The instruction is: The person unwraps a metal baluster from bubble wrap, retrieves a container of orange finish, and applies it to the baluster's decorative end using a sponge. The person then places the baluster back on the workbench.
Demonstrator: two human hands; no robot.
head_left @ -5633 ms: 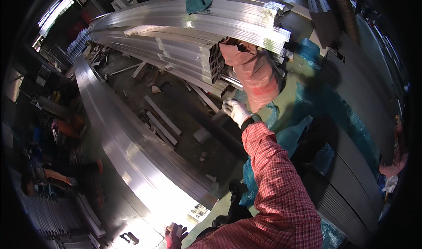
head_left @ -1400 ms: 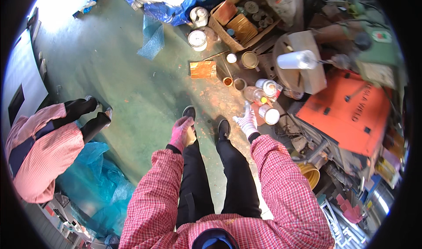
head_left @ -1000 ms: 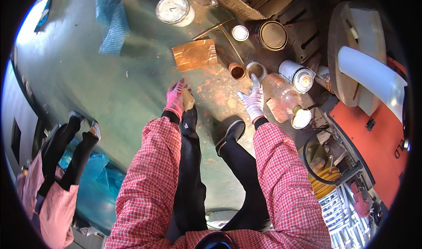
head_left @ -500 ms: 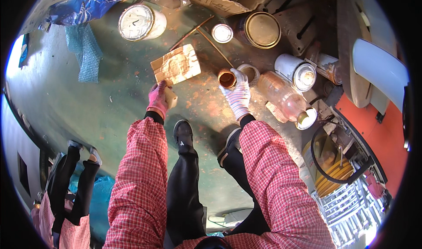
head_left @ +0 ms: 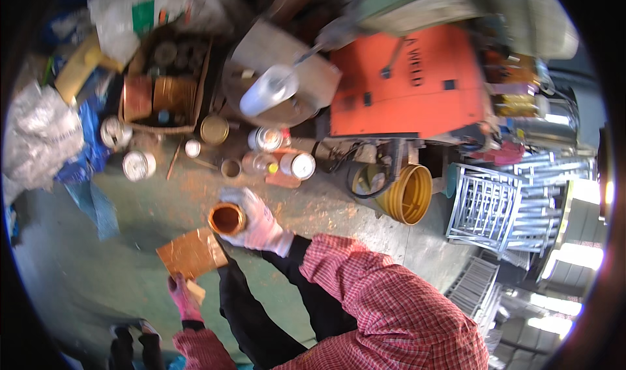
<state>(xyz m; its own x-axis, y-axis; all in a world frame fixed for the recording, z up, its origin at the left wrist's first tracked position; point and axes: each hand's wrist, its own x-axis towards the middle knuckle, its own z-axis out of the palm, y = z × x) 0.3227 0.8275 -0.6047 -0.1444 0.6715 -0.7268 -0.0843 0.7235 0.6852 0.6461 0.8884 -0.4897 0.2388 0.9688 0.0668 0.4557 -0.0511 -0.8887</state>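
Observation:
My left hand (head_left: 184, 299), in a pink glove, grips a flat piece of brown cardboard (head_left: 191, 252) by its near edge. A pale, sponge-like block (head_left: 195, 292) is in the same grasp, and the fingers partly hide it. Farther right, my right hand (head_left: 261, 225), in a whitish glove, is wrapped round a small open cup (head_left: 227, 219) with a rusty orange inside. The cup is held above the floor with its mouth facing up, beyond the cardboard and apart from it. What the cup contains, if anything, cannot be made out.
Paint cans (head_left: 138, 166), a ring-shaped roll (head_left: 231, 168) and a clear plastic bottle (head_left: 259, 163) stand or lie beyond my hands. An orange machine (head_left: 404, 89) is at the far right, near a yellow bucket (head_left: 417, 197) and stacked metal racks (head_left: 486, 207). Another person's legs (head_left: 137, 344) show at lower left.
My view has swung right, bringing the orange machine and racks more into sight. The cup has come away from the roll and bottle. Both hands keep their holds.

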